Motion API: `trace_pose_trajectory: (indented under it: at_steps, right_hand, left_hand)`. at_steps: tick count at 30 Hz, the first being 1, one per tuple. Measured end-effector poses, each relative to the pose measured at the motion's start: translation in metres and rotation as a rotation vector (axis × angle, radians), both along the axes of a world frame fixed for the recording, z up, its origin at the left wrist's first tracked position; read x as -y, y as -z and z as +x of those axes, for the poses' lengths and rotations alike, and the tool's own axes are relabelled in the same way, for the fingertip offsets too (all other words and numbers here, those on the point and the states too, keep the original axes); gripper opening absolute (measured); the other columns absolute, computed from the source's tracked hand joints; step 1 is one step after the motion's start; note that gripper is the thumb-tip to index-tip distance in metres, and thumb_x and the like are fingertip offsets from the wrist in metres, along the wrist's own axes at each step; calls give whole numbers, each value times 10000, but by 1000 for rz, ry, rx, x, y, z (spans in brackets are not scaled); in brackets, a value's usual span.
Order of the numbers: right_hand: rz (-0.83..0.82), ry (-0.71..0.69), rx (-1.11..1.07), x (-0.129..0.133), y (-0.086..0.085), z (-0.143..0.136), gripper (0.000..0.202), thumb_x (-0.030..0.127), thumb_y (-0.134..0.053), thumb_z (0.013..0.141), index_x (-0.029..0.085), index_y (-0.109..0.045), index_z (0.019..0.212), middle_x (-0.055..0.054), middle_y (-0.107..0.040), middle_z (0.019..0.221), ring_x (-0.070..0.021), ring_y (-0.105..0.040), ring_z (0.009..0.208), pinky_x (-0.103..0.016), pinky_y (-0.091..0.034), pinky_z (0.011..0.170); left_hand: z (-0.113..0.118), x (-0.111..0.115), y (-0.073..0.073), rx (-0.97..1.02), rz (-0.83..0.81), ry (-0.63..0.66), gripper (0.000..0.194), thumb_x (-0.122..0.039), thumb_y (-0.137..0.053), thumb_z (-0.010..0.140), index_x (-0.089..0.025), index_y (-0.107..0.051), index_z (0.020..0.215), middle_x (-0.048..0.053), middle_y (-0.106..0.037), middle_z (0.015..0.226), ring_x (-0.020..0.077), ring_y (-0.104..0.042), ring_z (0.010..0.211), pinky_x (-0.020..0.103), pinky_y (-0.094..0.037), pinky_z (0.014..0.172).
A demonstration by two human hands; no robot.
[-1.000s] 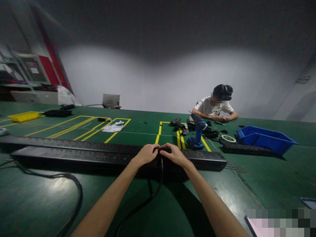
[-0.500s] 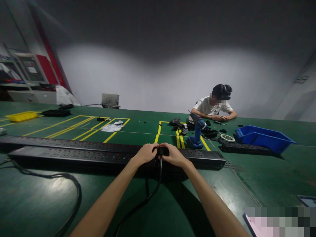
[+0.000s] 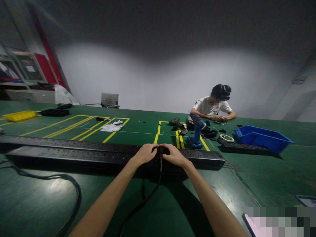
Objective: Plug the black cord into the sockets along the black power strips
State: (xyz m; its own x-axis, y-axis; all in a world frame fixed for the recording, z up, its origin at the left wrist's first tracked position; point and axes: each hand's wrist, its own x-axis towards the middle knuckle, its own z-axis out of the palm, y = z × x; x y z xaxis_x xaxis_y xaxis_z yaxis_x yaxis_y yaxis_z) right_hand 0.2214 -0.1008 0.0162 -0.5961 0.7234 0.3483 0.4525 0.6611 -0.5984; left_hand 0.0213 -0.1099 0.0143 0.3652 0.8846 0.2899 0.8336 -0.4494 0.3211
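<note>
Green worktable [image 3: 222, 184], both hands [image 3: 160, 154] still pinching black plug [image 3: 161, 150] on power strip [image 3: 74, 157], barely moved

A black plug [image 3: 161, 150] with a trailing black cable [image 3: 145, 200] sits on the long black power strip [image 3: 74, 156].

The room is dim, and a wide pale patch of light falls on the back wall [image 3: 158, 75] while the ceiling above it fades to dark grey. The green table [image 3: 259, 174] carries soft white glare to the left of the forearms, near a looping black cable [image 3: 71, 184]. Dark shadow lies under the arms. Straight lines bow outward toward the frame edges, and the shelving [image 3: 22, 69] far left of the wall patch is smeared and out of focus. The picture looks grainy.
</note>
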Motion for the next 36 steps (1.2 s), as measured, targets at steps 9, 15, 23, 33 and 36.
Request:
trace_pose_trajectory:
  at_steps: [9,15,23,33,36]
  right_hand:
    - [-144,47,-129,-7,6,-3,474,483,-475,898,229,-522,1295,-74,-597,1234,-238,-526,1154,-380,-380,995]
    - [-127,-28,-199,-4,4,-2,422,452,-542,873,231,-544,1232,-56,-629,1146,-201,-567,1077,-351,-413,948]
    - [-109,-59,-192,0,-2,1,297,324,-547,860,216,-596,1131,-46,-636,1109,-196,-577,1033,-341,-424,927]
    - [114,36,11,9,-2,-6,413,321,-652,783,219,-583,1177,-80,-621,1156,-227,-567,1045,-346,-406,909]
    - [175,76,92,9,-1,-8,348,305,-588,844,203,-583,1177,-98,-633,1125,-224,-574,1012,-335,-394,890]
  left_hand:
    - [0,0,0,9,-14,8,307,-248,-420,890,-239,-618,1124,45,-688,1063,209,-626,994,311,-442,888]
    - [0,0,0,21,-28,8,316,-246,-431,885,-239,-619,1139,42,-684,1085,207,-622,1012,311,-436,913]
    - [0,3,-3,18,-24,3,312,-257,-427,890,-259,-627,1129,31,-689,1080,203,-627,1004,306,-437,917]
    - [1,2,-3,-17,-17,-19,304,-229,-425,872,-234,-635,1092,51,-694,1047,213,-633,983,297,-451,864]
    - [1,3,-4,-18,-12,-23,295,-238,-423,875,-232,-635,1079,51,-696,1037,214,-638,964,296,-453,846]
